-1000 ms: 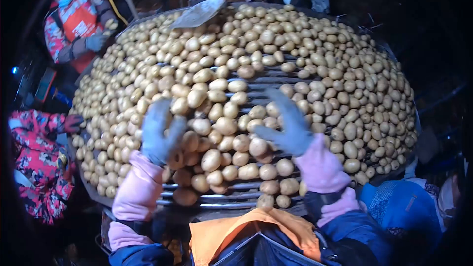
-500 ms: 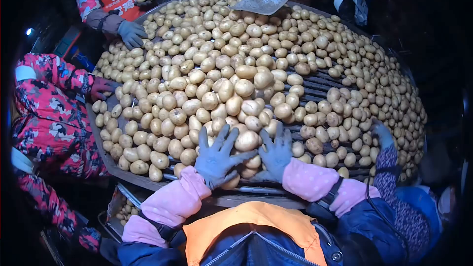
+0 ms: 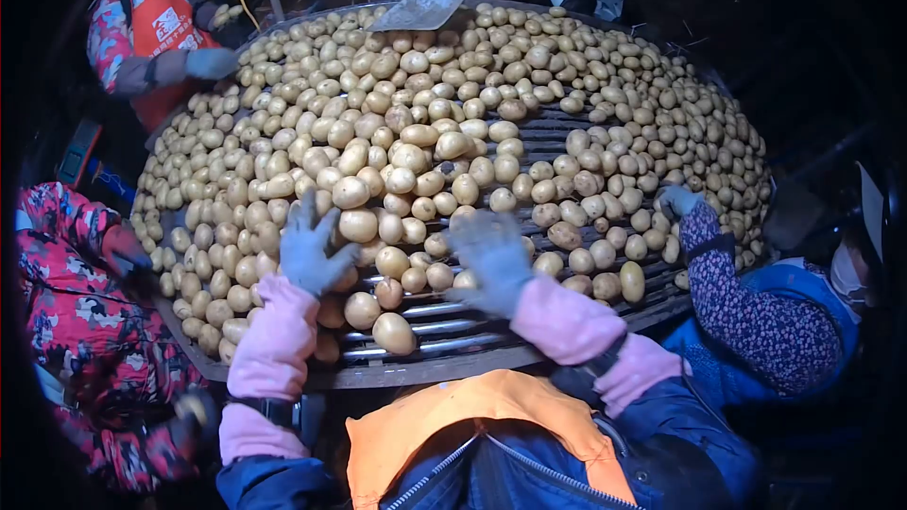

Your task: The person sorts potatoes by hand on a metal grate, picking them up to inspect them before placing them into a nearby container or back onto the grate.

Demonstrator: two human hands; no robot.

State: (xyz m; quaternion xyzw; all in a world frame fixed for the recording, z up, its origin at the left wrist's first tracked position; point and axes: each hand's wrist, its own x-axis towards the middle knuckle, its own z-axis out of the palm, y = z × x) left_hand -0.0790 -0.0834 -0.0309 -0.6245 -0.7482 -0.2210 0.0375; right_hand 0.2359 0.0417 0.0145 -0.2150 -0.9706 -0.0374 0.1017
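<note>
A wide bed of pale yellow potatoes [image 3: 425,123] lies on a conveyor of metal roller bars [image 3: 453,335]. My left hand [image 3: 310,247], in a blue-grey glove with a pink sleeve, rests spread on potatoes near the front left. My right hand [image 3: 491,260], gloved the same, hovers open and blurred over potatoes near the front centre. Neither hand grips anything. Loose potatoes [image 3: 392,332] sit on the bare bars between my hands.
A person in a red patterned jacket [image 3: 76,312] stands at left, and another in an orange vest [image 3: 161,33] at far left. At right, a person's gloved hand [image 3: 676,200] reaches onto the potatoes. A grey bag [image 3: 420,9] lies at the far end.
My hands have moved apart from the front centre; the left went left and up onto potatoes, the right lifted slightly. Potatoes have shifted along the bars.
</note>
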